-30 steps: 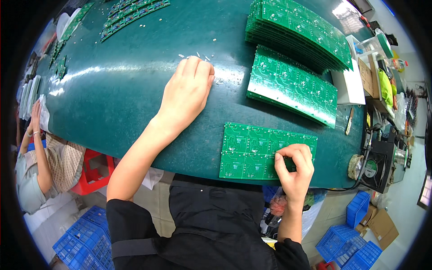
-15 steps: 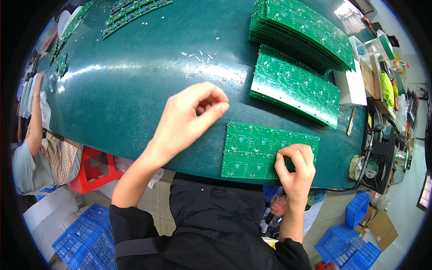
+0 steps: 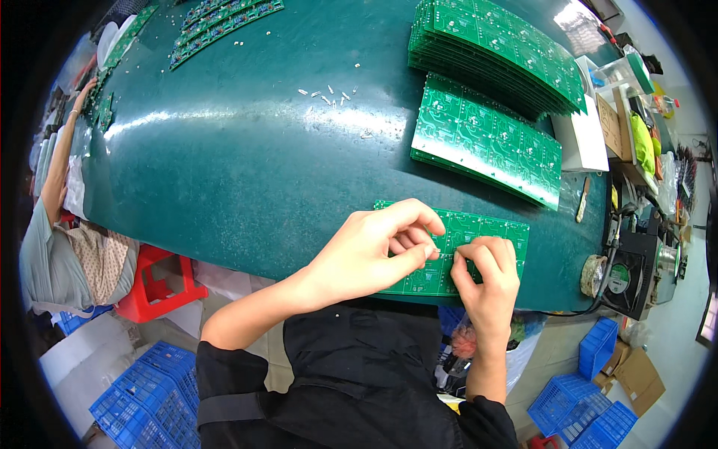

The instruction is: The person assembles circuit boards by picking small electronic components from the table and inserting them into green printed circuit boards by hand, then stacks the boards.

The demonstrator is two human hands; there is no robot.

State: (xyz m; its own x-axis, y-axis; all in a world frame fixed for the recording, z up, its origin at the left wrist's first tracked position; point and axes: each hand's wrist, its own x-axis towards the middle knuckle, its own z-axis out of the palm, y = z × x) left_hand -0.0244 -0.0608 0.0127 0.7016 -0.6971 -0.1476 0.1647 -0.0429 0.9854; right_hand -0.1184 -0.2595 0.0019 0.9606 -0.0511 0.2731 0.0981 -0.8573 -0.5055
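Observation:
A green circuit board panel (image 3: 490, 227) lies flat near the table's front edge, under both my hands. My left hand (image 3: 378, 251) is over its left half, fingers curled and thumb near the index finger. Whatever small piece is at those fingertips is too tiny to name. Close beside it, my right hand (image 3: 490, 280) rests on the panel's right half. Its thumb and index finger are pinched near the panel's middle line, and anything between them is hidden. Several small pale components (image 3: 329, 97) lie loose on the table beyond my left hand.
Two stacks of green panels, a tall stack (image 3: 497, 56) and a lower stack (image 3: 486, 142), stand at far right. Populated boards (image 3: 224, 34) lie far left. A co-worker's arm (image 3: 60, 153) reaches over the left edge. A black fan unit (image 3: 627, 277) and a knife (image 3: 583, 200) sit right.
My left hand has moved right and nearer, from above the table onto the panel beside my right hand. The right hand has barely shifted. The co-worker's arm reaches farther across the table.

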